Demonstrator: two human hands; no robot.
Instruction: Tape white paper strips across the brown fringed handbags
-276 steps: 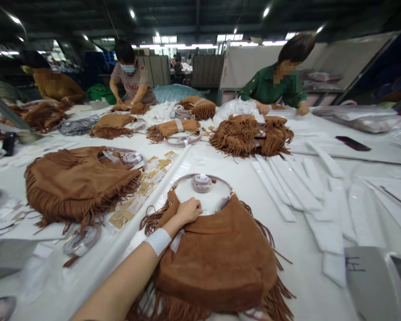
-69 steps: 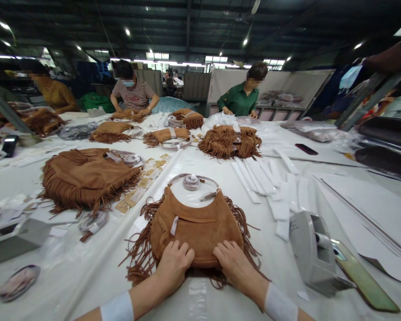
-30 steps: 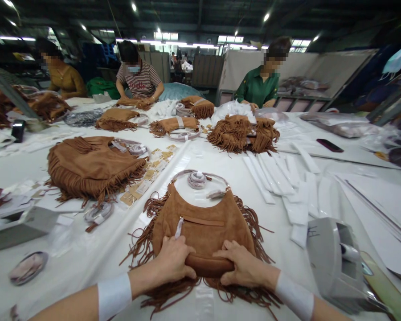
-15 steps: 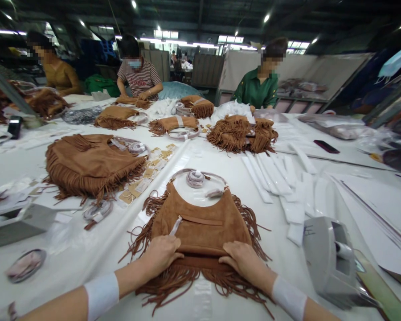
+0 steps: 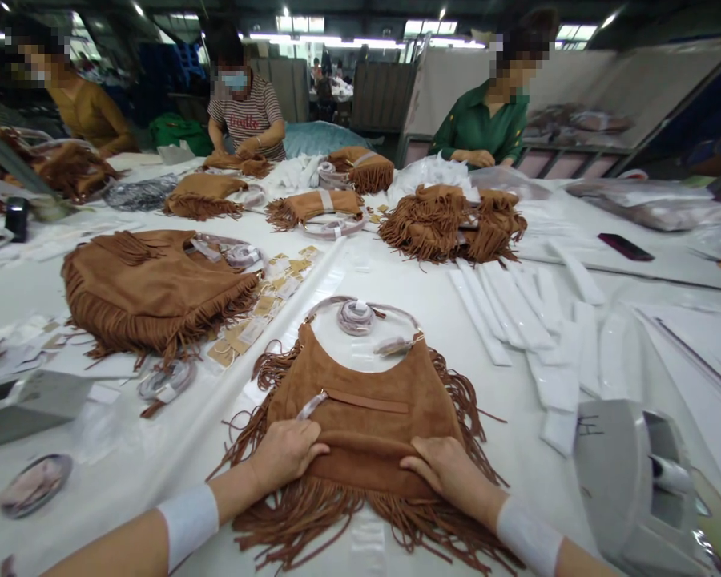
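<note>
A brown suede fringed handbag (image 5: 360, 393) lies flat in front of me, its strap end pointing away. My left hand (image 5: 288, 453) is closed on the bag's lower left part, beside the wrapped zipper pull (image 5: 311, 405). On the lower right, my right hand (image 5: 448, 465) grips the bag in the same way, thumb toward the middle. Between both hands the suede bulges in a raised fold above the bottom fringe (image 5: 300, 521). A coiled wrapped strap (image 5: 356, 316) rests inside the handle's loop. White bands wrap both my wrists.
Another fringed bag (image 5: 156, 280) lies left, near paper tags (image 5: 240, 332). White strips (image 5: 534, 320) and a grey tape dispenser (image 5: 630, 473) are at right. Stacked fringed bags (image 5: 450, 224) sit farther back. Three people work across the table, one in a green shirt (image 5: 486, 128).
The suede between my hands has risen into a rounder fold, and the dark crease there has opened out. My hands keep their hold. The view has tilted down slightly.
</note>
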